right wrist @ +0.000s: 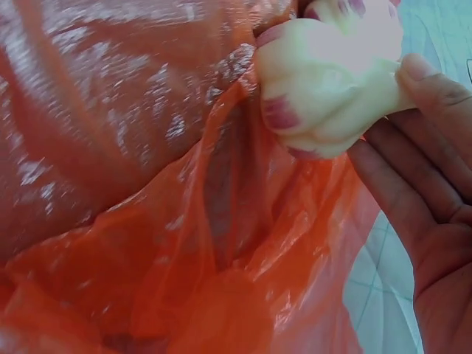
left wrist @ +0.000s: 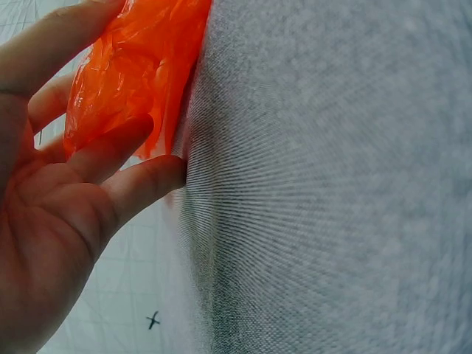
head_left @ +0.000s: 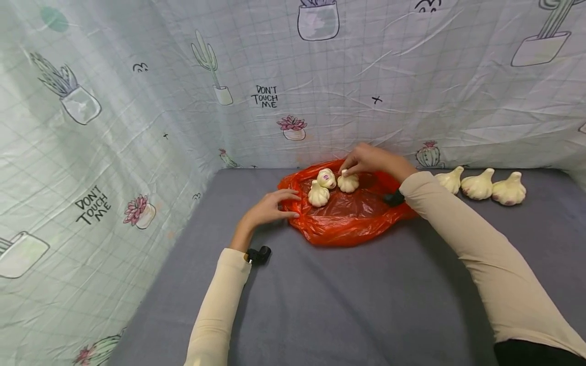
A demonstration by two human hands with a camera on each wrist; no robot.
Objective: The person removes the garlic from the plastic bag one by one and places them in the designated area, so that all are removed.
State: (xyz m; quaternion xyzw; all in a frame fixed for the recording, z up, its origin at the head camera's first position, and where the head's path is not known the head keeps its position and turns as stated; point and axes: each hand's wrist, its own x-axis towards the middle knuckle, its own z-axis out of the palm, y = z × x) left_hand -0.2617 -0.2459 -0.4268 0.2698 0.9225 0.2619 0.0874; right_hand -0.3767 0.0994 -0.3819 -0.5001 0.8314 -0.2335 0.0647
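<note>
A red plastic bag [head_left: 352,231] lies spread open on the grey cloth, with two garlic bulbs [head_left: 318,193] resting in its left part. Beside them my right hand [head_left: 366,157] pinches a third garlic bulb [head_left: 348,182] by its stem. The right wrist view shows this held bulb [right wrist: 324,88], pale with purple patches, between thumb and fingers. At the bag's left edge, my left hand [head_left: 270,207] touches the plastic with fingers and thumb spread apart. In the left wrist view, its fairly straight fingers rest against the crumpled red plastic [left wrist: 140,66].
Three more garlic bulbs [head_left: 478,184] stand in a row to the right of the bag, partly behind my right forearm. A printed curtain [head_left: 339,117] hangs along the back and left of the grey tabletop [head_left: 339,300].
</note>
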